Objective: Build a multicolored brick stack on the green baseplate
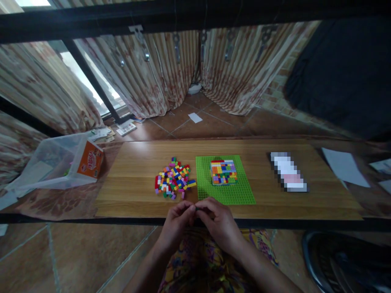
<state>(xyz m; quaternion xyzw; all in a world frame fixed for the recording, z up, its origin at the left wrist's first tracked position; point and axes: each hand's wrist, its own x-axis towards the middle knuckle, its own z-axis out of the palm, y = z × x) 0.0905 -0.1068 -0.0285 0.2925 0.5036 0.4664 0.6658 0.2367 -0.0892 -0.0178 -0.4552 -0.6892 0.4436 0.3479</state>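
At the table's front edge, my left hand point(181, 214) and my right hand point(217, 215) meet fingertip to fingertip. Both are closed in a pinch around a small dark green toy brick point(197, 208), mostly covered by the fingers. Just beyond them lies a green studded baseplate point(205, 191). A block built of many-coloured bricks point(224, 172) sits on its upper middle. To the left of the baseplate spreads a pile of loose coloured bricks point(174, 178), nearer my left hand.
The wooden tabletop point(128, 179) carries a blurred-out, phone-shaped object point(288, 171) at the right. A clear plastic bin point(61, 158) with an orange label lies at the left. White paper point(345, 167) rests at the far right. A black bar point(183, 18) crosses above.
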